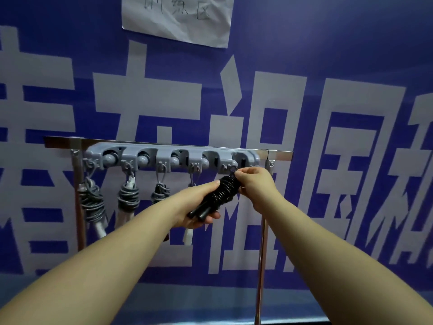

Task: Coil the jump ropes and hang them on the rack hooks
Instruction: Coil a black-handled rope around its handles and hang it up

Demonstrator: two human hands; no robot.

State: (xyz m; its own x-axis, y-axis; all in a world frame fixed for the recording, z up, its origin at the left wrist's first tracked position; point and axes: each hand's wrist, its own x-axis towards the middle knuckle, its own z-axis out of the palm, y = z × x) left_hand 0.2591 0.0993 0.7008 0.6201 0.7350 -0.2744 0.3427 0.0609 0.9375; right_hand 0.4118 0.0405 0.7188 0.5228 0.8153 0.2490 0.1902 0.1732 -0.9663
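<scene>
A coiled black jump rope [219,194] with two black handles is held up in front of the grey hook rack [168,154]. My left hand [195,205] grips the bundle from below, around the handles. My right hand [254,181] pinches the rope's top loop right at the rightmost hook [230,168]. Three coiled grey ropes hang from the left hooks [91,198] [128,197] [159,192]. A fourth hanging rope [188,234] is mostly hidden behind my left hand.
The rack is fixed to a metal bar [58,141] on two chrome posts [260,273], standing before a blue banner with large pale characters. A creased sheet of paper [178,17] is stuck on the banner above.
</scene>
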